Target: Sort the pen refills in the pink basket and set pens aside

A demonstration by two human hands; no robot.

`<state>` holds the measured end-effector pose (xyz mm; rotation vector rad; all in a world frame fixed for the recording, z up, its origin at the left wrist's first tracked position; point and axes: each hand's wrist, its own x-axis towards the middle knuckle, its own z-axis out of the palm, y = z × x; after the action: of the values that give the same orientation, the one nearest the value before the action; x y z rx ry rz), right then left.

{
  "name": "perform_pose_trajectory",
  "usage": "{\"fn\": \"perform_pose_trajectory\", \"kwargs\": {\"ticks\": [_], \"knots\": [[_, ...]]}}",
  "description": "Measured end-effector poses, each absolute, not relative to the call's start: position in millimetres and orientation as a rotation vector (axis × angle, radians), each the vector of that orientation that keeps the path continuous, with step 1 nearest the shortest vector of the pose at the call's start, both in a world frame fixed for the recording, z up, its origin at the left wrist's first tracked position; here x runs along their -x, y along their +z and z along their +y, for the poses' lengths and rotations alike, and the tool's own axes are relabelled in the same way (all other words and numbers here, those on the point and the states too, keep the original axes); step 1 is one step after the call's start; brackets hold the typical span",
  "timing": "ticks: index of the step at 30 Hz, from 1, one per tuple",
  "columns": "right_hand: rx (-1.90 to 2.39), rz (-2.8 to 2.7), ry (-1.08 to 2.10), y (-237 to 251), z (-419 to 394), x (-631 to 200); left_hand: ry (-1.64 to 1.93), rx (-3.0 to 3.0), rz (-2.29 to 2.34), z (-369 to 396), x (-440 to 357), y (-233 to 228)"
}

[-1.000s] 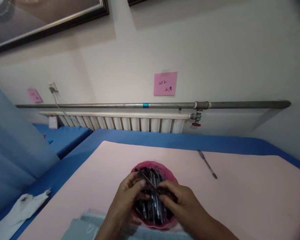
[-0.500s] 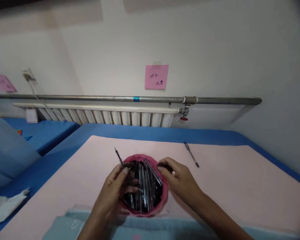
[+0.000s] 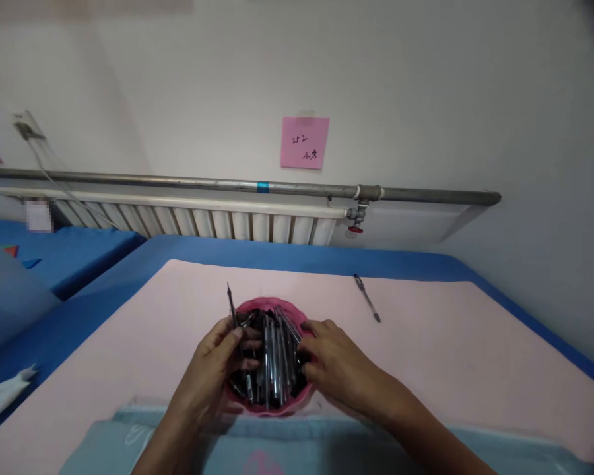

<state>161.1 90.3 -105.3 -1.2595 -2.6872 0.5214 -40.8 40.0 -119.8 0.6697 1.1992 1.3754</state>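
Note:
My left hand [image 3: 212,359] is at the left side of a round pink basket [image 3: 264,412]. Between its thumb and fingers it grips a slim, uncapped pen [image 3: 232,307], point upward; the pen's lower part is hidden by the hand. Many clear-barrelled pens [image 3: 276,363] and dark pieces that look like caps fill the basket. At the basket's right rim, my right hand [image 3: 339,359] has its fingers bent inward over the contents. Its fingertips are partly hidden, and what they hold, if anything, is not clear.
A single capped pen [image 3: 367,299] lies on the pink table cover [image 3: 426,343], right of the basket. Light blue cloth [image 3: 317,448] runs along the near edge. White paper or plastic [image 3: 4,396] is at left. A radiator [image 3: 237,224] and pipe are behind.
My right hand has reached into the right side of the basket from just above its rim. My left hand keeps the pen, now more upright. The view has shifted slightly.

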Motion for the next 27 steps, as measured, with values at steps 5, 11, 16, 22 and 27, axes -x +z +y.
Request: {"fn": "perform_pose_trajectory", "kwargs": {"ticks": [5, 11, 16, 22, 27], "knots": [[1.296, -2.667, 0.415, -98.9, 83.4, -157.4, 1.387, -0.667, 1.269, 40.1, 41.1, -117.3], [1.179, -2.828, 0.502, -91.7, 71.3, -149.4, 1.354, -0.676, 1.297, 41.8, 41.6, -118.4], [1.227, -2.845, 0.534, -96.5, 69.5, -139.9, 1.350, -0.688, 1.306, 40.2, 40.6, -115.2], [1.258, -2.840, 0.576, -94.8, 72.9, -137.7, 1.333, -0.683, 1.303, 39.5, 39.5, -115.0], [1.240, -2.842, 0.565, -95.3, 74.6, -138.3, 1.354, -0.689, 1.290, 40.5, 39.1, -118.0]]}}
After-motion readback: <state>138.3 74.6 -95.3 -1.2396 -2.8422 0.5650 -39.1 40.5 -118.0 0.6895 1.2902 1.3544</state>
